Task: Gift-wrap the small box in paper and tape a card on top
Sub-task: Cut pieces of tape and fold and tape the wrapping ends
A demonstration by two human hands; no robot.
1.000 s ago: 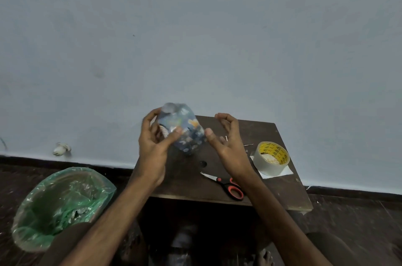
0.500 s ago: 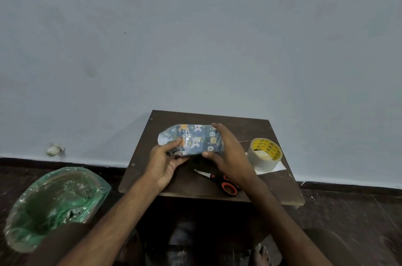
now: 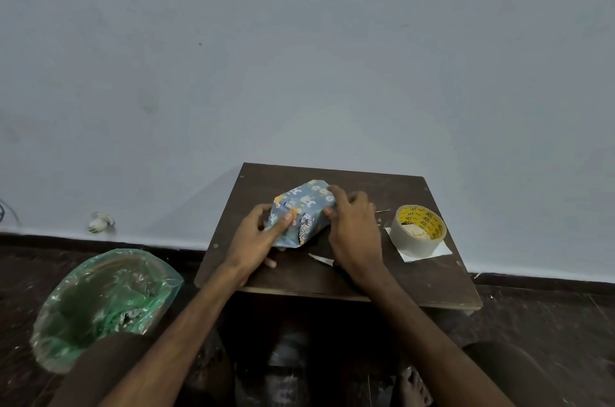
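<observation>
The small box (image 3: 301, 210), wrapped in blue paper printed with cartoon animals, lies tilted on the dark wooden table (image 3: 392, 283). My left hand (image 3: 258, 237) holds its near left end, thumb across the top. My right hand (image 3: 354, 227) grips its right end, fingers curled over the far corner. A white card (image 3: 439, 253) lies at the table's right under a roll of tape (image 3: 417, 230). Just the blade tip of the scissors (image 3: 321, 259) shows; my right wrist hides the handles.
A bin lined with a green plastic bag (image 3: 106, 303) stands on the dark floor to the left of the table. A pale wall rises right behind the table. A small white object (image 3: 100, 223) lies at the wall's base on the left.
The wrapped box came down from in front of me onto the table. Both hands followed it and turned it, so it now lies at a slant.
</observation>
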